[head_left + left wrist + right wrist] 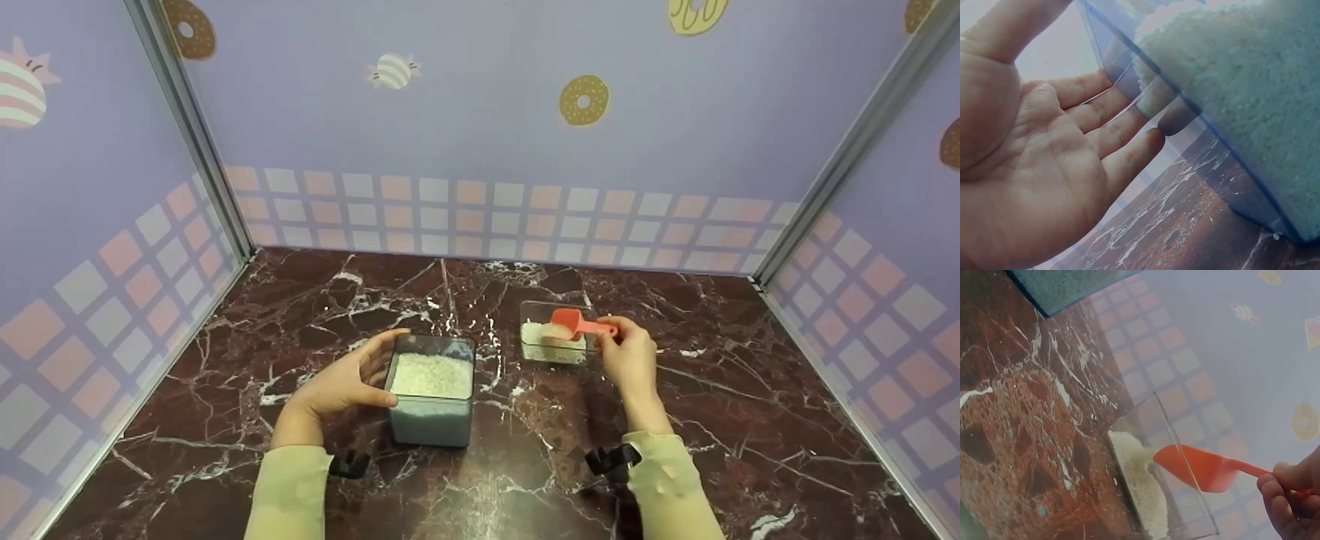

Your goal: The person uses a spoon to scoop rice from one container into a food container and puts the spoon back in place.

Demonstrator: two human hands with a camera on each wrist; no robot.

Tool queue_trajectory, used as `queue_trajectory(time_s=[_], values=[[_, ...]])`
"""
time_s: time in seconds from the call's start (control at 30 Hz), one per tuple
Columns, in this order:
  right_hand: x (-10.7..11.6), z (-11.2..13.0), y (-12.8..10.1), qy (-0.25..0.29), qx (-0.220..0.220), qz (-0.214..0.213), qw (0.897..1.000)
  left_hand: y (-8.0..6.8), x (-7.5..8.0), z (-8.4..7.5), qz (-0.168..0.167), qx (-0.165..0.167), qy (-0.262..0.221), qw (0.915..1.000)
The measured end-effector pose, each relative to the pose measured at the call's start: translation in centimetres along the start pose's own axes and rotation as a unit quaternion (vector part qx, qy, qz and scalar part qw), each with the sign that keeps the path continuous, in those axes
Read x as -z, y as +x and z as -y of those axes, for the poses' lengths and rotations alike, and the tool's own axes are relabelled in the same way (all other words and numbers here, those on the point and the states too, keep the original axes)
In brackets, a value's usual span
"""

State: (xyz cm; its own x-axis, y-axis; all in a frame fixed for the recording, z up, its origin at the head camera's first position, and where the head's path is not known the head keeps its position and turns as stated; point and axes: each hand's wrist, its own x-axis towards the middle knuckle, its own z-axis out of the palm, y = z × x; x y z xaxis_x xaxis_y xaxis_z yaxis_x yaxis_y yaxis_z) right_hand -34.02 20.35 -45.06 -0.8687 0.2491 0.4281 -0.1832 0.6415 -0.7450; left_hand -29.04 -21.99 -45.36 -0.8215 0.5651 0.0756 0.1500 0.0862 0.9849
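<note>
My right hand [630, 356] pinches the handle of an orange-red scoop [568, 322]. The scoop is tilted over a small clear container [529, 313], with its mouth down to the left. In the right wrist view, white rice [1145, 492] lies in that container, and a stream of grains runs from the scoop's lip. My left hand [347, 381] holds the left side of a taller bluish clear box [431, 424], thumb at the front corner and fingers toward the back. White rice [1241, 84] fills much of this box.
Scattered white grains [491, 337] dot the dark red marbled table [750, 420] between and behind the two containers. Purple patterned panels [480, 127] enclose the back and both sides. A small thin stick-like thing [660, 351] shows just right of my right hand.
</note>
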Motion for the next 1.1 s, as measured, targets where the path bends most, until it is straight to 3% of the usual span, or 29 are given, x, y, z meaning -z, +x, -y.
queue_trajectory(time_s=[0.2,0.47,0.6,0.7,0.77,0.83,0.93,1.0,1.1], values=[[0.2,0.7,-0.3,-0.036,0.039,-0.009,0.999,0.0,0.0,-0.1,0.002,0.0,0.004,1.0],[0.3,1.0,-0.5,-0.038,0.057,-0.018,0.997,0.0,0.2,0.0,0.003,0.001,0.014,0.9999],[0.5,1.0,-0.3,-0.02,0.034,-0.011,0.999,0.1,0.2,0.0,0.003,0.003,0.014,0.9999],[0.7,0.9,0.0,0.065,-0.018,0.017,0.998,0.1,0.2,0.1,0.002,0.004,0.013,0.9999],[0.9,1.0,0.2,0.146,-0.065,0.043,0.986,0.1,0.2,0.1,0.002,0.003,0.012,0.9999],[1.0,1.1,0.4,0.229,-0.113,0.068,0.964,0.1,0.2,0.1,0.0,0.002,0.014,0.9999],[1.2,1.4,0.6,0.292,-0.153,0.097,0.939,0.1,0.2,0.1,-0.001,0.0,0.018,0.9998],[1.3,1.8,0.6,0.306,-0.159,0.113,0.932,0.1,0.2,0.2,-0.001,-0.001,0.022,0.9998],[1.6,2.7,0.4,0.314,-0.15,0.133,0.928,0.1,0.2,0.2,-0.001,-0.002,0.019,0.9998]])
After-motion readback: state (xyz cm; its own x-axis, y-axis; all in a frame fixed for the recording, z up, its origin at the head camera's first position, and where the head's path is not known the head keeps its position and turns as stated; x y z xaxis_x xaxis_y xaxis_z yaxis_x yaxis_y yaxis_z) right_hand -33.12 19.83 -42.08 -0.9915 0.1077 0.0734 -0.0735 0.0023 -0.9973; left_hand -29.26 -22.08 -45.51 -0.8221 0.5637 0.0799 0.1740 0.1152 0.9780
